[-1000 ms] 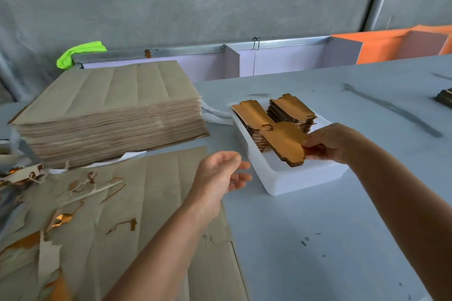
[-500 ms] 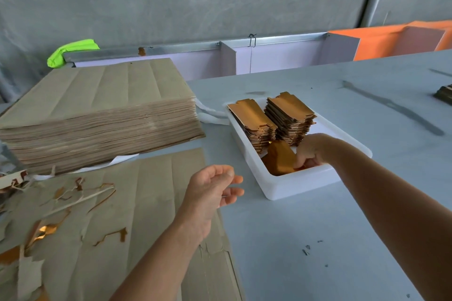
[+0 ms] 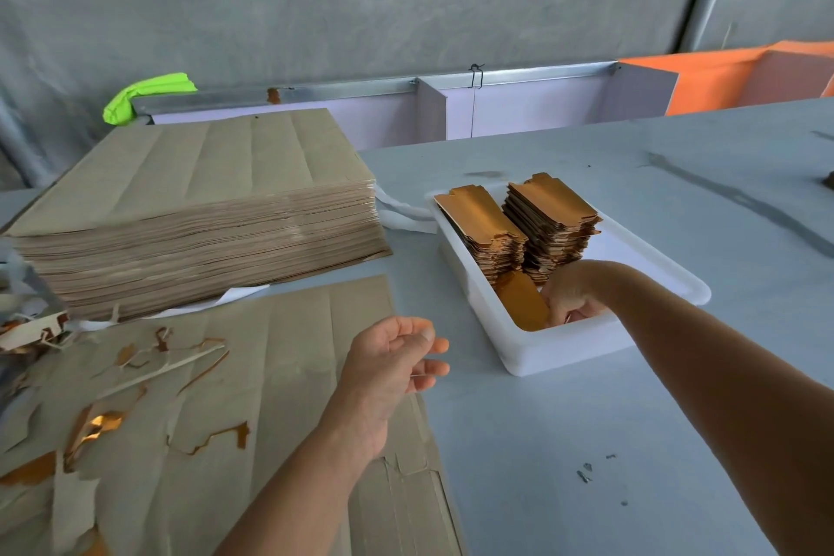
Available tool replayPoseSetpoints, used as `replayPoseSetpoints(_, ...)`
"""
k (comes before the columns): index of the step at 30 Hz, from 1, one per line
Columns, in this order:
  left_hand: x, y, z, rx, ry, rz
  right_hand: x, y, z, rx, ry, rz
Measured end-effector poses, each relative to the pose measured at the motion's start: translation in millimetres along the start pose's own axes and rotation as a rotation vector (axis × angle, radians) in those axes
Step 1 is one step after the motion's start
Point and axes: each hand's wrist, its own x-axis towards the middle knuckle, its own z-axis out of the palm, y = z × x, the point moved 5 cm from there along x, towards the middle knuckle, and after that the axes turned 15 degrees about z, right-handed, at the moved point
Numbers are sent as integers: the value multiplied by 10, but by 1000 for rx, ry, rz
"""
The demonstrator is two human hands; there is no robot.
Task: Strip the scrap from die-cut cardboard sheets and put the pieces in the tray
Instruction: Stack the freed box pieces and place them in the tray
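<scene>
Right hand point(image 3: 571, 300) now lower in tray point(image 3: 564, 348), gripping pieces point(image 3: 523, 300)

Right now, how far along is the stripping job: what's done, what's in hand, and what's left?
Done: two stacks of gold pieces stand in the white tray, and scrap strips litter the flat sheet in front. In hand: the right hand is down in the tray's near end, holding another batch of pieces; the left hand hovers empty. Left: a tall stack of uncut sheets, so most of the work remains.
</scene>
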Motion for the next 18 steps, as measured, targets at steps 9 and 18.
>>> replayPoseSetpoints(9, -46, -7, -11, 3, 8, -8, -152, -124, 26, -275, 297, -24)
replayPoseSetpoints(18, -68, -23, -56, 24, -5, -16, -180, -191, 99, -403, 390, -131)
